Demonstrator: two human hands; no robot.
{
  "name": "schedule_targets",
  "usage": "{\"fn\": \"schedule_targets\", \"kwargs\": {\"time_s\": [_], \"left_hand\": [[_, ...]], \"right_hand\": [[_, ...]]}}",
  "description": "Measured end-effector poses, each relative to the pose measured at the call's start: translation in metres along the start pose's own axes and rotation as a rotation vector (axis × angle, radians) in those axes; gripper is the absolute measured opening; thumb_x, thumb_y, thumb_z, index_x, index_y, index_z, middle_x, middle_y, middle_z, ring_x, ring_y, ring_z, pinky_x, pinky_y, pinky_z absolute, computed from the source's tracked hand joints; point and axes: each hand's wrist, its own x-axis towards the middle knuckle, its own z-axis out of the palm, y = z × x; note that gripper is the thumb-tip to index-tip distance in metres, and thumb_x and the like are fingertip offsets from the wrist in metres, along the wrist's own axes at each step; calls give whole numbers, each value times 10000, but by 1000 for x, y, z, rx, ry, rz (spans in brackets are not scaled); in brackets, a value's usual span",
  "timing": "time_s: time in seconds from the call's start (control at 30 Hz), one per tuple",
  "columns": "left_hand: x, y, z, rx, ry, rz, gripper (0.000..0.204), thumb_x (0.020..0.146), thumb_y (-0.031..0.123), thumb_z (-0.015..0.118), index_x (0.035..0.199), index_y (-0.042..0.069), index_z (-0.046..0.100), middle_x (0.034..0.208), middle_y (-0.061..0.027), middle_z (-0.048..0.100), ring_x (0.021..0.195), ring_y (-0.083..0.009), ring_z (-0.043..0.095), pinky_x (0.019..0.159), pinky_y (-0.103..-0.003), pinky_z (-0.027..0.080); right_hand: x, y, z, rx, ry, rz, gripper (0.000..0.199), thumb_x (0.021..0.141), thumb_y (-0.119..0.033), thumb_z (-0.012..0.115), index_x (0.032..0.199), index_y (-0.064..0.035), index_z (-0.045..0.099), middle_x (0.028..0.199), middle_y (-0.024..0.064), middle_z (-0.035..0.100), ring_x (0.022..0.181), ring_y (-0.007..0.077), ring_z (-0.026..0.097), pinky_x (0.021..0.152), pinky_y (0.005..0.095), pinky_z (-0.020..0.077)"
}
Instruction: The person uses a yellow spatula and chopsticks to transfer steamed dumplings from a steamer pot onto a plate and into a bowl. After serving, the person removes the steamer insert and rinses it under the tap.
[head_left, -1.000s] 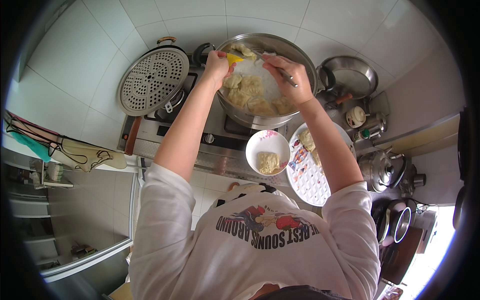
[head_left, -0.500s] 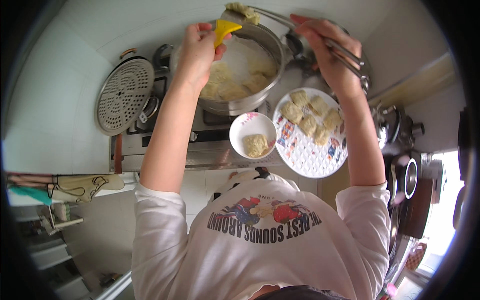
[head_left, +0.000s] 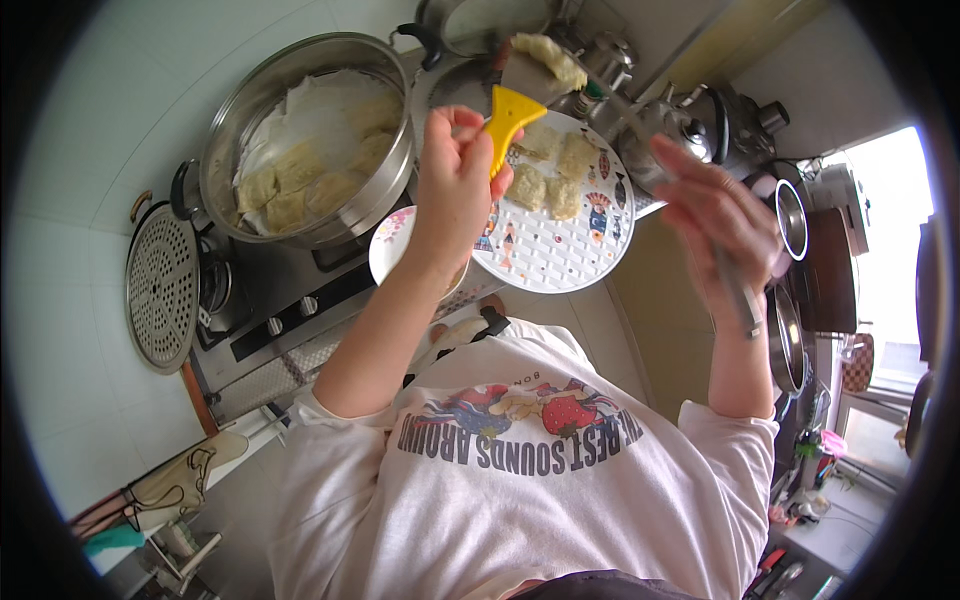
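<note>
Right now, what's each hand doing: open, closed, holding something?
Left hand: closed, holding a yellow-handled tool.
Right hand: holding a long metal utensil, blurred.

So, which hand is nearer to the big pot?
Left. The left hand is just to the right of the big pot; the right hand is much farther right, past the plate.

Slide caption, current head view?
Left hand holds a yellow-handled scraper with food on it; right hand holds chopsticks.
</note>
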Motion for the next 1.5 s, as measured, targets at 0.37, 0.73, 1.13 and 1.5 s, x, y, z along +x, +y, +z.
{"fn": "schedule_targets", "kwargs": {"time_s": [0.37,0.73,1.13,1.5], "left_hand": [[-1,-120,-28,-8,-84,-117,114,941,50,376,1014,84,294,987,-148,604,555,-76,397,488,-186,340],[37,-154,-53,71,-56,-158,145,936,52,392,1049,77,306,966,-157,604,530,-80,410,479,-206,323],[-53,-165,-76,20,18,-249,140,938,55,391,1039,100,305,1017,-146,586,555,-72,398,488,-185,321],[-88,-190,-97,22,36,-299,133,917,9,345,998,95,285,1025,-171,575,514,-81,404,452,-197,328]], "right_hand": [[-91,22,60,-109,-148,99,187,706,-121,731,805,-56,586,1009,117,648,890,273,654,652,330,553],[-109,59,112,-74,-129,133,165,737,-122,703,825,-60,578,1033,113,638,941,278,635,685,342,543],[-142,11,108,-37,-293,65,192,737,-162,701,831,-73,559,1086,127,615,949,262,641,649,318,559],[-165,-17,132,-24,-339,61,196,747,-185,687,804,-78,533,1065,143,605,962,266,633,660,316,559]]}}
